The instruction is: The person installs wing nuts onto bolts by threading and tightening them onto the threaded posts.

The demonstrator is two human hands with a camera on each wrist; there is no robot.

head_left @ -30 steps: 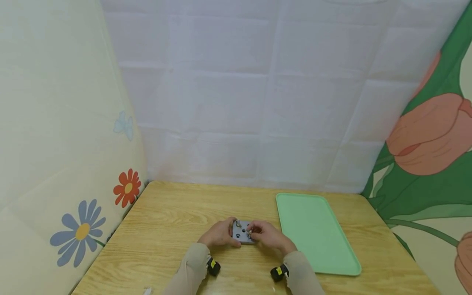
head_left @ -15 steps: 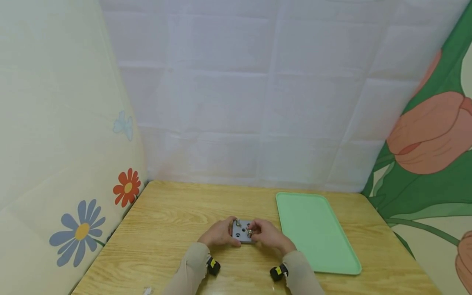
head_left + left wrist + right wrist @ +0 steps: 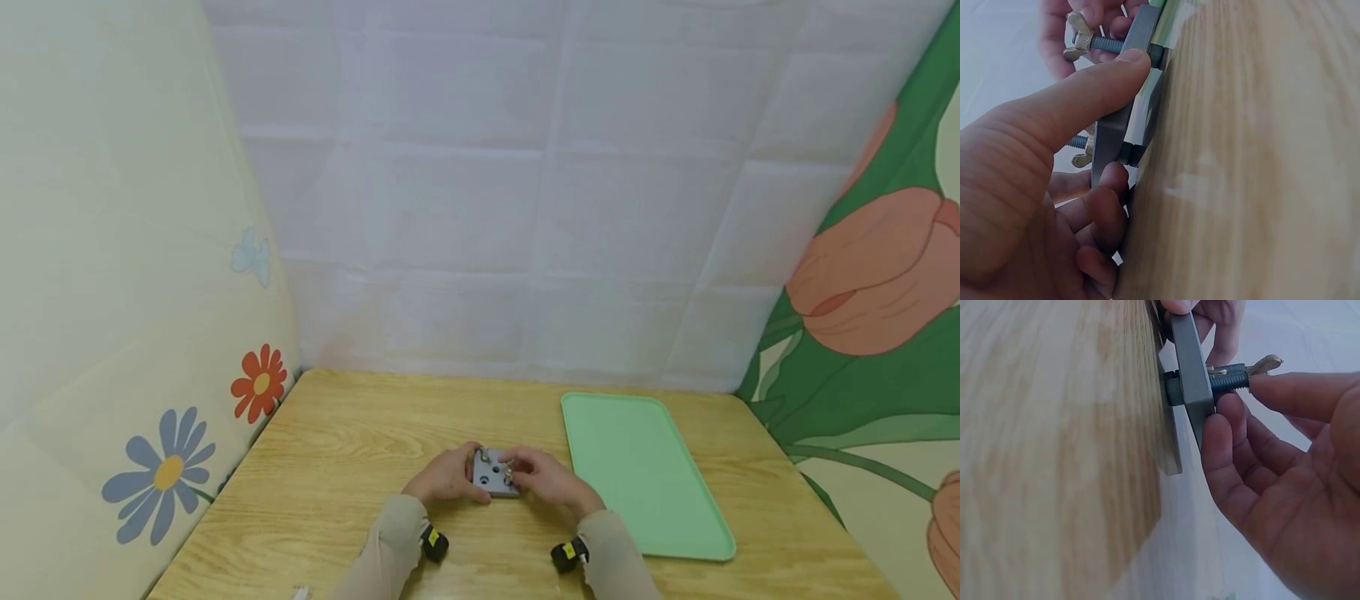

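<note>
A grey metal plate [image 3: 488, 481] with several holes is held up just above the table between both hands. My left hand [image 3: 447, 477] grips its left side, the thumb [image 3: 1100, 81] lying along the near edge and fingers at the far side. Two bolts pass through the plate, their heads on the underside. A brass-coloured wing nut [image 3: 1079, 37] sits near the outer end of one threaded bolt [image 3: 1230, 379]. My right hand [image 3: 547, 477] has its thumb and fingers at that wing nut, with other fingers touching the plate's edge. The second wing nut [image 3: 1087, 149] sits close to the plate on the left.
A light green tray [image 3: 648, 475] lies to the right on the wooden table [image 3: 360, 425]. A small pale object [image 3: 301, 592] is at the front left edge of the view. A white cloth [image 3: 450, 208] hangs behind the table.
My right fingers have shifted slightly around the wing nut, and it appears turned. The left hand and the plate stay nearly in place.
</note>
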